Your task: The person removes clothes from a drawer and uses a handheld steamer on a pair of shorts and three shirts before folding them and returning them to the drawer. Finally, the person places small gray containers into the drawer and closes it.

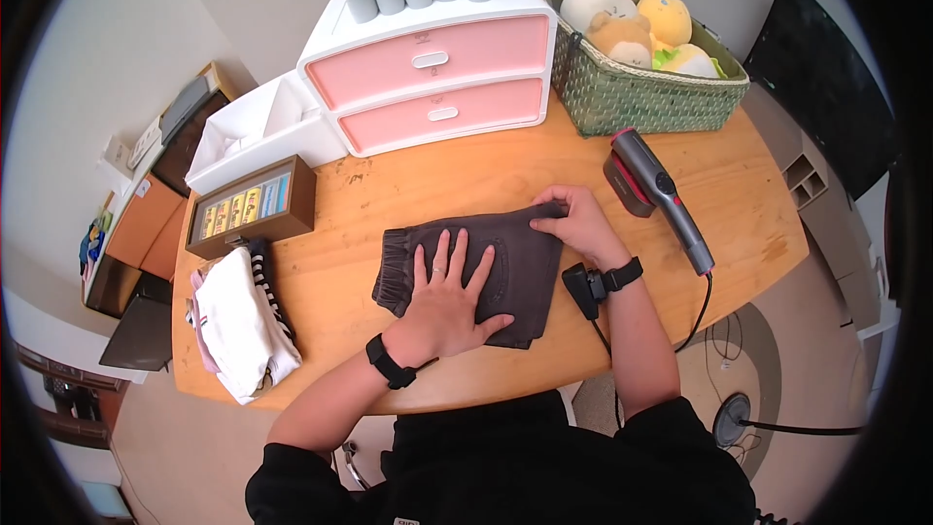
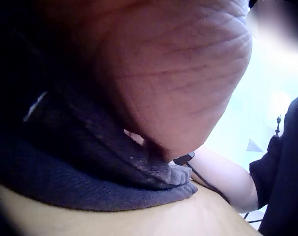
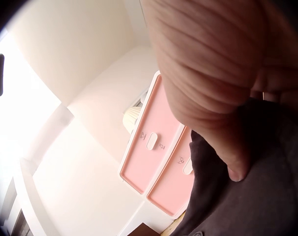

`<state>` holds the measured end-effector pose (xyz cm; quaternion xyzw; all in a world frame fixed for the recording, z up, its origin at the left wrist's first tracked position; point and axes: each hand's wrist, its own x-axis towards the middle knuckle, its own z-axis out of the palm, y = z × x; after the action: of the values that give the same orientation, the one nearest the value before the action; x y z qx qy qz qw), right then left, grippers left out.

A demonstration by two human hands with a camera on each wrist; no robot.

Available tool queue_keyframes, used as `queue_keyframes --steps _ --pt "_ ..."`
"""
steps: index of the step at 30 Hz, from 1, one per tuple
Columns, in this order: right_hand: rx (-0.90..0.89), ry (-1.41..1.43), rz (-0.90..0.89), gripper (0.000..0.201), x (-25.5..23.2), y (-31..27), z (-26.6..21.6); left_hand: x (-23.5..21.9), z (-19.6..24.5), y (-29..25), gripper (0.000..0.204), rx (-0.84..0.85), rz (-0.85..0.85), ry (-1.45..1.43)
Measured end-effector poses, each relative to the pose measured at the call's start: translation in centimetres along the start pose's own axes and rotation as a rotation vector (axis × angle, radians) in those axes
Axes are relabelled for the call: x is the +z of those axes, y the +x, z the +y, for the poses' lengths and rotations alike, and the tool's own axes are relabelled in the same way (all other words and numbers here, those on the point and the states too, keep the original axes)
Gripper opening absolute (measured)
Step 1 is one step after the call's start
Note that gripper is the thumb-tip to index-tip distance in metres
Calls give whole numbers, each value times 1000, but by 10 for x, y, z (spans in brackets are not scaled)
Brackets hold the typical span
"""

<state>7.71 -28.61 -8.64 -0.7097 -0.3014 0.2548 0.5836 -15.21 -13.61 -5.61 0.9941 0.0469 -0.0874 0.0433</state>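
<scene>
A pair of dark grey pants (image 1: 533,277) lies folded on the wooden table, its gathered elastic waistband (image 1: 393,270) toward the left. Fingers spread, my left hand (image 1: 447,306) presses flat on the middle of the cloth. My right hand (image 1: 583,226) pinches the far right corner between thumb and fingers. In the right wrist view the thumb (image 3: 232,164) lies on top of the dark fabric (image 3: 267,191), with the other fingers partly hidden behind it. The left wrist view shows stacked layers of the folded cloth (image 2: 105,189) below the palm.
A garment steamer (image 1: 664,196) with a cord lies to the right. Folded clothes (image 1: 238,321) and a brown box (image 1: 255,206) sit at left. Behind stand a white drawer unit with pink fronts (image 1: 428,63) and a green basket (image 1: 641,102) of plush toys.
</scene>
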Motion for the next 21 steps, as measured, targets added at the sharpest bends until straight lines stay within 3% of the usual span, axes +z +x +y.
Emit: queue_keyframes --steps 4,5,7,8,11,16,21 --pt "-111 -25 -3 19 0 -3 10 -16 -12 1 94 42 -52 -138" --pt "-135 -16 2 20 2 -4 10 -25 -21 2 85 92 30 -192" --pt "-295 -158 10 25 3 -11 -6 -34 -44 13 88 -26 107 -519" --pt "-376 -229 11 28 3 -16 -17 -48 -39 15 97 -133 176 -496" --pt "-518 -421 -54 33 3 -24 -30 -56 -37 22 101 -41 160 -256" --pt "-408 -547 -210 29 -3 -35 -42 -49 -9 24 88 79 -174 225" --pt "-438 -452 -230 21 -10 -41 -42 -43 -3 23 85 79 -146 330"
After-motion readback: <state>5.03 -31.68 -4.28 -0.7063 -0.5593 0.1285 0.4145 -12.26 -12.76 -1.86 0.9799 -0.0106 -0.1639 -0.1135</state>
